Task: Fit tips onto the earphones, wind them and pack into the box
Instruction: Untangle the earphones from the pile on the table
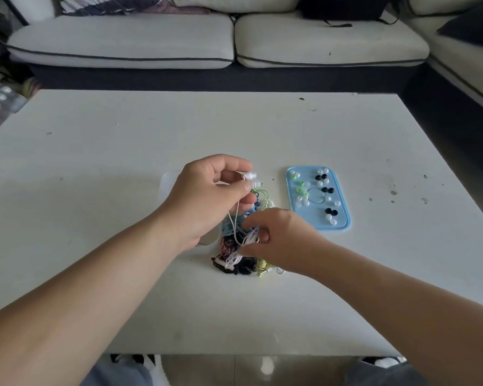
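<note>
My left hand (209,196) pinches the two white earbuds (251,177) of a white earphone above a heap of tangled earphone cables (239,260) in black, blue, green and pink. The white cord hangs down from the buds to my right hand (279,238), which grips the bundled white cable (244,240) over the heap. A light blue lid (343,218) to the right holds several loose ear tips in white, black and green. A translucent box (169,181) lies mostly hidden behind my left hand.
Everything sits on a white low table (95,162) with small dark specks on its right side. A pale sofa (207,40) runs along the far side and wraps round on the right. My knees and shoes show below the table's near edge.
</note>
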The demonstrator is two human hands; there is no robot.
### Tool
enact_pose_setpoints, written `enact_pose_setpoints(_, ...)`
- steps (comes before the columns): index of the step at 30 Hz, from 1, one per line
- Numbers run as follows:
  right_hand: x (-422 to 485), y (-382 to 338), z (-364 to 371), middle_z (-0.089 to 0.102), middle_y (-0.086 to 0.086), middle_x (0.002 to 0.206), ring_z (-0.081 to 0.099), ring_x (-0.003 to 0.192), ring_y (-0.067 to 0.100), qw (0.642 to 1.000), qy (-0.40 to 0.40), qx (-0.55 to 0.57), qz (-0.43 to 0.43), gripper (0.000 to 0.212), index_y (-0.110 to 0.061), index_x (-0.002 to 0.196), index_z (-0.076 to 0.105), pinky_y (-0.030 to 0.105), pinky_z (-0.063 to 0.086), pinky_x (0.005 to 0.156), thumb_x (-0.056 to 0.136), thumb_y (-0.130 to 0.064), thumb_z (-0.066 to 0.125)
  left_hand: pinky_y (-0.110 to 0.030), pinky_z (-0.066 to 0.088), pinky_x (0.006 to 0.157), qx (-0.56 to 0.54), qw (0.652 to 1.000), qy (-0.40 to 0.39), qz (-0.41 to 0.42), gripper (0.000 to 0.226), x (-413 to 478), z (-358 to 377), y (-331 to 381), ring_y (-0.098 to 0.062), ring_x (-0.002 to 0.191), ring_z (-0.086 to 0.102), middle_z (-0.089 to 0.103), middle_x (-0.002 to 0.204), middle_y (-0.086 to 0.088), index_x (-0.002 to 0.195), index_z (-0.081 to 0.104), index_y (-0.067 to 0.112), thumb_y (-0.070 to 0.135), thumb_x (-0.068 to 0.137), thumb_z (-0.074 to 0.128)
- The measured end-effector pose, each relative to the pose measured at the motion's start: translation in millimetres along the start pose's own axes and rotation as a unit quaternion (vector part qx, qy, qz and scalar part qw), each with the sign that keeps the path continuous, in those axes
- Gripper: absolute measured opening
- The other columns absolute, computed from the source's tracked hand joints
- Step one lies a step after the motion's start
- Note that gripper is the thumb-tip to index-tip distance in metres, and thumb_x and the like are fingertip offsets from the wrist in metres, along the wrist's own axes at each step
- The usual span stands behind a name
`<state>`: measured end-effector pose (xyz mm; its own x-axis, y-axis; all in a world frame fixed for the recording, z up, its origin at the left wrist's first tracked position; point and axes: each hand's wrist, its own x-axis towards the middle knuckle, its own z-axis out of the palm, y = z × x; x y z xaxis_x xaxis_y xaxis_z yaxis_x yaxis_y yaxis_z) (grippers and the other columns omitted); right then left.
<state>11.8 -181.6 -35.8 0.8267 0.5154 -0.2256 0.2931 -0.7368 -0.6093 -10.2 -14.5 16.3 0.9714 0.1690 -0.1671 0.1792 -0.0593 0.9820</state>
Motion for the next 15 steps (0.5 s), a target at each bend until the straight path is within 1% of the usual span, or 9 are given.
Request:
enact_pose_setpoints(2,1.6,2.3,-0.9,0.051,-0.013,0.081,0.053,0.074,0.010,1.000,-0.002,-0.026,-0.008,0.029,-0.029,0.098,0.070,0.037,0.055,0.076,0.079,-0.045,0.084,-0.035,0.064,0.078,0.039,0.999,-0.008,0.011,0.022,-1.6,-5.2,-2.4,-0.025,0.082,0.079,0.072,0.098,-0.013,0.107,0.074,0.015,-0.002,0.094,0.070)
enact_pose_setpoints(4,2.0,2.8,-4.8,0.051,-0.012,0.084,0.051,0.074,0.008,0.999,0.001,-0.030,-0.012,0.025,-0.025,0.092,0.070,0.032,0.050,0.073,0.080,-0.042,0.084,-0.033,0.064,0.079,0.059,0.998,-0.005,0.012,0.020,-2.9,-11.1,-2.7,-0.021,0.080,0.079,0.073,0.095,-0.006,0.105,0.075,0.014,-0.001,0.093,0.070)
enact_pose_setpoints(6,-0.5,3.8,-12.4,0.055,-0.008,0.088,0.051,0.073,0.006,1.000,0.002,0.002,-0.017,0.023,-0.024,0.083,0.068,0.026,0.045,0.069,0.080,-0.040,0.084,-0.031,0.065,0.079,0.073,0.997,0.000,0.011,0.018,-2.2,-16.9,-3.4,-0.020,0.079,0.079,0.075,0.093,-0.004,0.103,0.075,0.013,-0.001,0.093,0.071)
enact_pose_setpoints(8,-4.1,2.6,-23.4,0.065,-0.002,0.088,0.055,0.070,0.006,0.999,-0.008,0.050,-0.003,0.023,-0.025,0.081,0.067,0.023,0.047,0.066,0.081,-0.041,0.084,-0.029,0.064,0.078,0.087,0.996,-0.003,0.015,0.021,-0.5,-22.0,-3.9,-0.018,0.078,0.078,0.075,0.096,-0.008,0.105,0.075,0.014,-0.003,0.094,0.069)
enact_pose_setpoints(9,-5.9,0.6,-29.4,0.070,0.002,0.085,0.058,0.067,0.007,0.995,-0.018,0.095,0.010,0.025,-0.022,0.083,0.067,0.024,0.048,0.063,0.082,-0.041,0.083,-0.027,0.064,0.077,0.090,0.996,-0.007,0.021,0.024,-0.4,-24.1,-3.7,-0.017,0.079,0.077,0.075,0.098,-0.010,0.106,0.075,0.014,-0.005,0.094,0.067)
enact_pose_setpoints(10,-7.3,-1.3,-35.5,0.073,0.007,0.082,0.061,0.065,0.010,0.986,-0.030,0.160,0.021,0.028,-0.015,0.087,0.067,0.027,0.050,0.060,0.082,-0.038,0.083,-0.024,0.063,0.077,0.096,0.995,-0.014,0.030,0.026,-0.2,-25.5,-3.7,-0.016,0.080,0.077,0.075,0.100,-0.011,0.107,0.075,0.015,-0.006,0.095,0.066)
enact_pose_setpoints(12,-7.7,-3.3,-45.5,0.074,0.016,0.081,0.067,0.068,0.023,0.952,-0.039,0.303,0.026,0.044,0.001,0.094,0.064,0.036,0.053,0.059,0.076,-0.033,0.084,-0.020,0.061,0.080,0.129,0.990,-0.024,0.052,0.026,-1.0,-25.0,-2.5,-0.016,0.086,0.076,0.077,0.098,-0.005,0.106,0.078,0.019,-0.002,0.096,0.066)
enact_pose_setpoints(13,-6.9,-4.4,-48.6,0.074,0.018,0.082,0.066,0.070,0.030,0.934,-0.032,0.354,0.029,0.048,0.007,0.096,0.062,0.038,0.053,0.060,0.074,-0.030,0.084,-0.022,0.061,0.084,0.153,0.986,-0.030,0.056,0.025,-1.9,-24.7,-2.0,-0.015,0.089,0.076,0.079,0.095,0.000,0.104,0.079,0.022,0.002,0.098,0.066)
enact_pose_setpoints(15,-3.8,-9.0,-50.4,0.072,0.020,0.082,0.064,0.070,0.033,0.910,-0.008,0.412,0.038,0.039,0.008,0.097,0.061,0.039,0.054,0.060,0.080,-0.019,0.084,-0.033,0.060,0.095,0.186,0.981,-0.040,0.044,0.027,-1.8,-24.7,-0.2,-0.015,0.095,0.075,0.080,0.093,0.005,0.100,0.080,0.027,0.007,0.100,0.063)
